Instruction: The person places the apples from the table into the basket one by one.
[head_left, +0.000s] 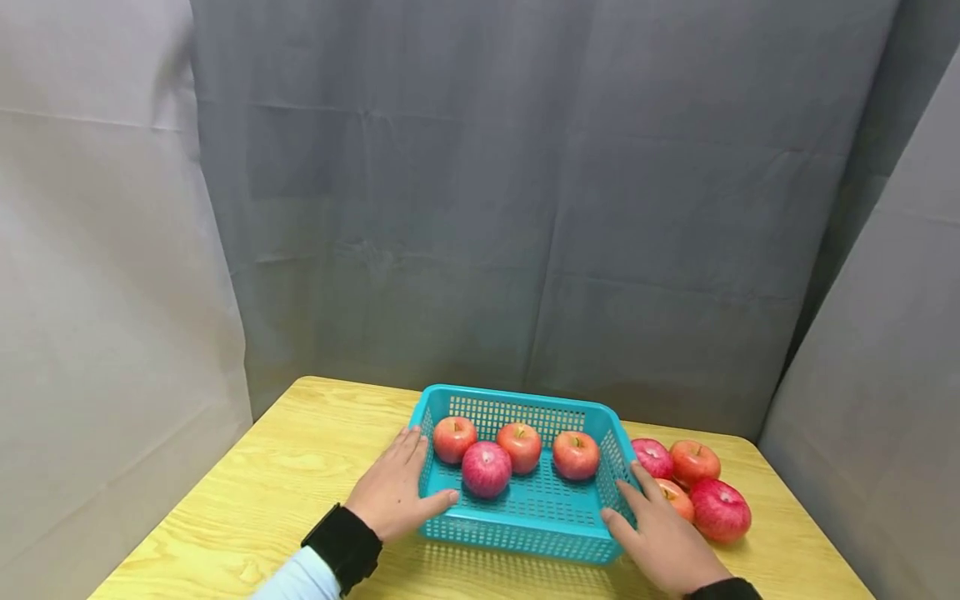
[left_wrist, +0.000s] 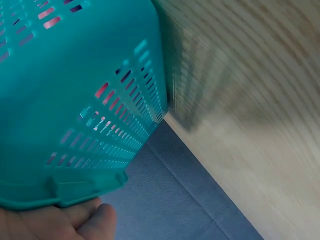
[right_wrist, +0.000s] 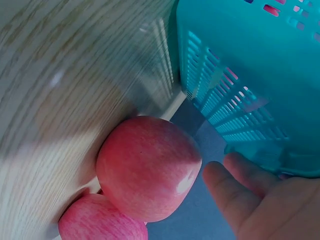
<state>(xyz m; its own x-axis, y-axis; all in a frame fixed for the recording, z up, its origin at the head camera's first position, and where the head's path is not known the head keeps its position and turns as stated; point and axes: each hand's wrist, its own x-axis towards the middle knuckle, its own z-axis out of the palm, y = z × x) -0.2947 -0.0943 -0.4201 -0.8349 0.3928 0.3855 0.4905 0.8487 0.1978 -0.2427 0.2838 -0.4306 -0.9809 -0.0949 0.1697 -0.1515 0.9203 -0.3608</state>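
A turquoise plastic basket [head_left: 525, 515] with slotted walls stands on the table, several red apples [head_left: 576, 455] inside it. At its left end, my left hand [head_left: 396, 492] holds the rim, thumb towards the near left corner. In the left wrist view, the fingers [left_wrist: 95, 222] lie beneath the rim. My right hand [head_left: 663, 537] holds the opposite end, its thumb over the rim near the front right corner. From the right wrist, two extended fingers [right_wrist: 227, 192] show outside the basket wall, close to a loose apple [right_wrist: 149, 169]; the thumb is hidden there.
Several loose apples [head_left: 693, 463] cluster on the table right of the basket, beside my right hand. The wooden table [head_left: 247, 500] ends just behind the basket. A grey curtain [head_left: 480, 208] hangs beyond it, with pale cloth [head_left: 105, 292] at both sides.
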